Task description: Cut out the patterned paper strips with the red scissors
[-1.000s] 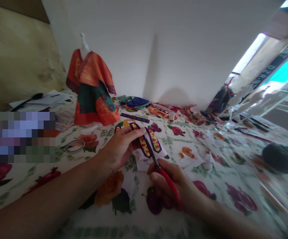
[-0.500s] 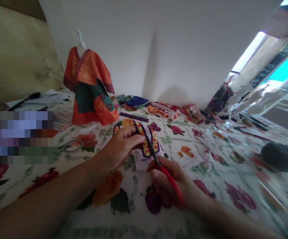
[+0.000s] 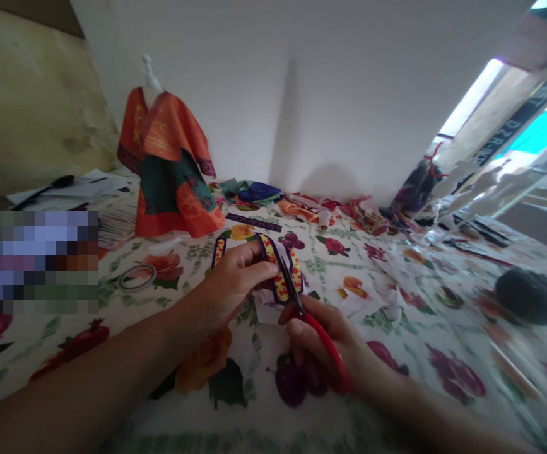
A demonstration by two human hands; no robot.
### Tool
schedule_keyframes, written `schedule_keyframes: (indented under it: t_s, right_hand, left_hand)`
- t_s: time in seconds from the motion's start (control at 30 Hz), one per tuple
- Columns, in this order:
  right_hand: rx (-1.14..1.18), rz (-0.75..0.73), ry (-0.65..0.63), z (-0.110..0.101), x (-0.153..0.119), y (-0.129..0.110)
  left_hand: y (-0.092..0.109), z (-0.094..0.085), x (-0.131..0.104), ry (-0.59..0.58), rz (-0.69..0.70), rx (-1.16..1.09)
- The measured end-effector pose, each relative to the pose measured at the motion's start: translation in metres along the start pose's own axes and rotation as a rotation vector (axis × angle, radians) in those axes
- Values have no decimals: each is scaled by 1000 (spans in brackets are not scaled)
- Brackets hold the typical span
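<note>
My left hand [image 3: 238, 277] pinches a patterned piece [image 3: 296, 270], yellow and red with a dark purple border and white backing; whether it is paper or cloth I cannot tell. My right hand [image 3: 323, 340] grips a pair of scissors [image 3: 327, 347] by the red handles. Their dark blades point up and away, lying along the patterned piece close to my left thumb. Part of the piece shows on the far side of my left hand, and my fingers cover its middle. White scraps lie under both hands.
A small dress form in an orange and green robe [image 3: 171, 164] stands at the back left. A roll of tape [image 3: 137, 277] lies left of my hands. Crumpled fabric scraps [image 3: 311, 208] line the wall. A dark bundle [image 3: 533, 296] sits at right on the flowered tablecloth [image 3: 273, 422].
The patterned piece has shifted and turned slightly between my hands. The scissor blades stay against it, and both hands keep nearly the same place.
</note>
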State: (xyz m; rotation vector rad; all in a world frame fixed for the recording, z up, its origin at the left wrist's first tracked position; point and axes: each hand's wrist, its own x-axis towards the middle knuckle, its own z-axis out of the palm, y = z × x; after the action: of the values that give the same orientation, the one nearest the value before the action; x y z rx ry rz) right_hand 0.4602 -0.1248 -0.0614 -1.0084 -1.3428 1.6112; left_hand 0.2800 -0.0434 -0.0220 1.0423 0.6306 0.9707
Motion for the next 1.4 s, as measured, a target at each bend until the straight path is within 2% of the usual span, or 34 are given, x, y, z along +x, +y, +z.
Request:
schedule_keyframes:
  t_s: [1.4]
  right_hand:
    - [-18,-6,-12,1,0,-3]
  left_hand:
    - [-2,0,1,10,14,1]
